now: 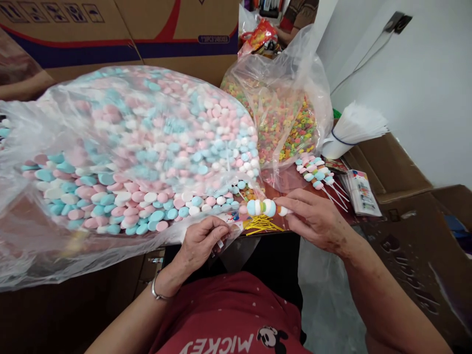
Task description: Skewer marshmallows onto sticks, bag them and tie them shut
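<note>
In the head view my right hand (313, 214) is closed around one end of a marshmallow skewer (262, 208), a row of pink, blue and white marshmallows with green and orange rings between them. It lies level, pointing left. My left hand (204, 237) pinches a small clear plastic bag (235, 235), whose printed mouth side is near the skewer's tip. Just below the skewer is a loose pile of yellow twist ties (262, 224). A big clear sack of pastel marshmallows (147, 206) spreads open left of my hands.
Behind stands a clear sack of coloured rings (287, 123). At right are several made-up skewers (317, 172), a stack of printed bags (363, 194) and a cup of white sticks (341, 140). Cardboard boxes (184, 49) rise at the back. Another person's arm (27, 83) shows at left.
</note>
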A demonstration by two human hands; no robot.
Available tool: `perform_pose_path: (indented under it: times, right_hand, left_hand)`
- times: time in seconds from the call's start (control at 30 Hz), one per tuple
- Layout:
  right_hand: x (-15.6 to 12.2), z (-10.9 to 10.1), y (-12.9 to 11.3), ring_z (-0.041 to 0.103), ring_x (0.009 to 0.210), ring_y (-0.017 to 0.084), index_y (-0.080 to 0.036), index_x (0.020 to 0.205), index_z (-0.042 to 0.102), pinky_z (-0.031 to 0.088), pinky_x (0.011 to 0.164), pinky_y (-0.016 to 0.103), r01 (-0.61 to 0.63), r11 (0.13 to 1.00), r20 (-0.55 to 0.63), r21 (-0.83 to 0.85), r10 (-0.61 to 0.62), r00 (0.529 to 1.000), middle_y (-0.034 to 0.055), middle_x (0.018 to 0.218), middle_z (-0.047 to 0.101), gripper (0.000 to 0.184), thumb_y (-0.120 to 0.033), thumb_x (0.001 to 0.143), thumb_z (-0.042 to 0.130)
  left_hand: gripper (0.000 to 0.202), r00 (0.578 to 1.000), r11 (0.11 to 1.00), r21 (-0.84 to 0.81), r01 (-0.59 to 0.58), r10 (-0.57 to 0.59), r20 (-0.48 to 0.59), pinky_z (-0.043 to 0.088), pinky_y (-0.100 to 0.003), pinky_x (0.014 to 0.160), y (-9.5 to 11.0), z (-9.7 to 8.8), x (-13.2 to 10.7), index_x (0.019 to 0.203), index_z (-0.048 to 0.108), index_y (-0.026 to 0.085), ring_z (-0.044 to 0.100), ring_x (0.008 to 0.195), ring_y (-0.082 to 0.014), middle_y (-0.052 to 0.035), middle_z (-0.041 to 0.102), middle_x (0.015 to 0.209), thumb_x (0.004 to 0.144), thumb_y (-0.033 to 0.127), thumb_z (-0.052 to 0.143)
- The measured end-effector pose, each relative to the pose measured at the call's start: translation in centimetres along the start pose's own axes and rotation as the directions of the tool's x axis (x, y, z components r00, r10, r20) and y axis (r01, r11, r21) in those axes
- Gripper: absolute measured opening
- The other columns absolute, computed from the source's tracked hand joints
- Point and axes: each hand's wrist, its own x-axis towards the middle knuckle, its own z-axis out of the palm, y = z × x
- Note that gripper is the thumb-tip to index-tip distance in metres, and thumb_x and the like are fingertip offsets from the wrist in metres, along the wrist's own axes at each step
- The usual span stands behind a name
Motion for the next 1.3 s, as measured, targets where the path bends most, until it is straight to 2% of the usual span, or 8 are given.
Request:
perform_pose_path:
  times: [0.13, 0.3, 0.47, 0.6, 0.7, 0.9, 1.17, 1.3]
  right_hand:
    - [0.0, 0.4, -0.3, 0.064, 0.086, 0.018, -0.022, 0.121, 0.065, 0.054, 0.075, 0.028, 0.024, 0.991, -0.001, -0.132, -0.024, 1.000, 0.0067, 0.096, 0.068, 0.036, -0.017, 0.091, 0.047]
    - [0.0, 0.5, -0.2, 0.064, 0.086, 0.017, -0.022, 0.122, 0.065, 0.054, 0.074, 0.028, 0.043, 0.989, -0.012, -0.140, -0.045, 0.999, 0.0064, 0.095, 0.068, 0.038, -0.015, 0.089, 0.047]
    - [0.0, 0.4, 0.4, 0.064, 0.087, 0.017, -0.020, 0.121, 0.063, 0.053, 0.074, 0.027, 0.073, 0.991, -0.044, -0.109, -0.078, 0.996, 0.0070, 0.097, 0.067, 0.036, -0.014, 0.090, 0.046]
    - [0.2, 0.5, 0.4, 0.064, 0.083, 0.016, -0.021, 0.120, 0.064, 0.052, 0.071, 0.027, 0.066, 0.995, 0.013, -0.077, -0.065, 0.998, 0.0059, 0.094, 0.067, 0.037, -0.014, 0.088, 0.046]
    - [0.3, 0.5, 0.5, 0.064, 0.082, 0.016, -0.020, 0.117, 0.065, 0.052, 0.071, 0.026, 0.064, 0.994, 0.034, -0.085, -0.062, 0.998, 0.0056, 0.092, 0.067, 0.035, -0.014, 0.088, 0.046]
    - [0.3, 0.4, 0.7, 0.064, 0.085, 0.016, -0.018, 0.115, 0.065, 0.052, 0.075, 0.027, 0.081, 0.991, -0.031, -0.110, -0.085, 0.996, 0.0069, 0.094, 0.067, 0.032, -0.015, 0.089, 0.046]
    - [0.1, 0.6, 0.6, 0.061, 0.081, 0.015, -0.017, 0.114, 0.064, 0.047, 0.071, 0.025, 0.104, 0.991, 0.069, -0.083, -0.099, 0.993, 0.0055, 0.091, 0.065, 0.031, -0.012, 0.088, 0.047]
    - [0.3, 0.2, 0.6, 0.058, 0.080, 0.015, -0.017, 0.110, 0.065, 0.042, 0.067, 0.024, 0.165, 0.979, 0.144, -0.121, -0.147, 0.979, 0.0051, 0.090, 0.064, 0.029, -0.011, 0.088, 0.047]
  left_hand:
    - [0.026, 1.000, 0.999, 0.047, -0.007, 0.007, 0.020, 0.043, -0.020, 0.043, 0.4, 0.2, 0.1, 0.072, 0.067, 0.016, 0.054, 0.046, -0.0098, -0.0031, 0.070, 0.062, 0.086, 0.037, 0.061]
    - [0.022, 1.000, 0.999, 0.032, -0.016, 0.016, 0.014, 0.047, -0.021, 0.050, 0.6, 0.6, 0.1, 0.072, 0.065, 0.017, 0.060, 0.053, -0.0127, -0.0042, 0.072, 0.060, 0.084, 0.035, 0.064]
    - [0.025, 0.998, 0.997, -0.021, 0.068, -0.069, -0.001, 0.037, -0.019, 0.040, 0.4, 1.0, 0.0, 0.072, 0.064, 0.016, 0.050, 0.042, -0.0094, -0.0051, 0.073, 0.060, 0.082, 0.038, 0.064]
    - [0.025, 0.993, 0.990, -0.086, 0.115, -0.113, 0.036, 0.030, -0.018, 0.035, 0.0, 1.0, -0.1, 0.073, 0.063, 0.016, 0.042, 0.036, -0.0067, -0.0041, 0.074, 0.060, 0.083, 0.039, 0.064]
    - [0.025, 0.989, 0.982, -0.129, 0.138, -0.129, 0.077, 0.028, -0.018, 0.034, -0.3, 0.8, -0.1, 0.073, 0.062, 0.016, 0.040, 0.034, -0.0058, -0.0037, 0.074, 0.062, 0.084, 0.039, 0.063]
    - [0.029, 0.978, 0.970, -0.172, 0.173, -0.149, 0.148, 0.027, -0.018, 0.034, -0.4, 0.6, 0.0, 0.072, 0.060, 0.016, 0.041, 0.035, -0.0052, -0.0036, 0.073, 0.063, 0.086, 0.041, 0.063]
    - [0.029, 0.975, 0.963, -0.190, 0.193, -0.166, 0.149, 0.027, -0.017, 0.035, -1.1, 0.4, 0.1, 0.075, 0.058, 0.016, 0.042, 0.034, -0.0043, -0.0030, 0.074, 0.064, 0.088, 0.041, 0.061]
    - [0.028, 0.968, 0.971, -0.115, 0.208, -0.188, 0.163, 0.031, -0.018, 0.039, -0.7, 0.1, 0.2, 0.075, 0.059, 0.016, 0.045, 0.039, -0.0058, -0.0029, 0.073, 0.064, 0.088, 0.040, 0.060]
